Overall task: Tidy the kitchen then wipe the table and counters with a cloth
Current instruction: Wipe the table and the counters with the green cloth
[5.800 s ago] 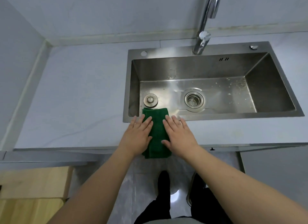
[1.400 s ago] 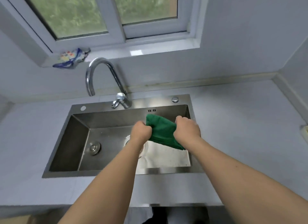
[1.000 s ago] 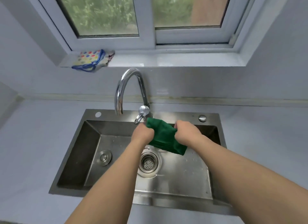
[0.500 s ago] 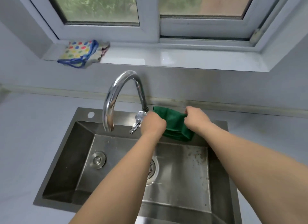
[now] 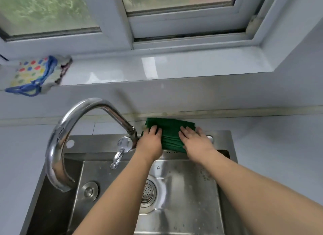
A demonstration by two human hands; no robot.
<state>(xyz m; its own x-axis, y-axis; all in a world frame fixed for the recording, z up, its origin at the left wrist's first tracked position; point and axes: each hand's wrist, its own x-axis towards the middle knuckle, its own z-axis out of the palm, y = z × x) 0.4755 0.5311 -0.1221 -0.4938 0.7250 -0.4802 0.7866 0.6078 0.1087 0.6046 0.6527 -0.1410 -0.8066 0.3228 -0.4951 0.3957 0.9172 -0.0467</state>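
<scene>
Steel sink [image 5: 222,140] ledge, folded green cloth [image 5: 170,133]

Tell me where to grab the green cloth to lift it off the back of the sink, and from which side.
Pinch the green cloth at its near folded edge, coming from the basin side. That edge overhangs the sink's back ledge, so fingers can get under. The far edge lies close to the wall, and the faucet crowds its left.
</scene>
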